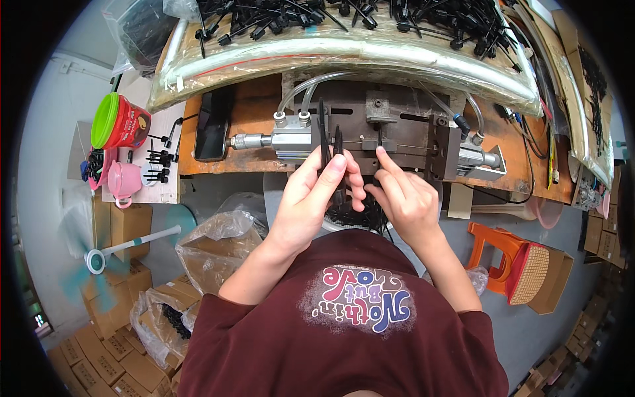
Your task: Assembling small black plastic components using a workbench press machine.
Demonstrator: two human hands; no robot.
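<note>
Now clasping long black plastic pieces in the left hand, closed thumb-to-fingers; poking at a slim black rod on the dark metal fixture with the right hand, cannot tell if pinching; risking skew from off-centre pressure, spills from a slack thumb.

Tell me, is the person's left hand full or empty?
Full, or at least not empty: the left hand holds long black parts, which poke out past its thumb and fingers.
</note>
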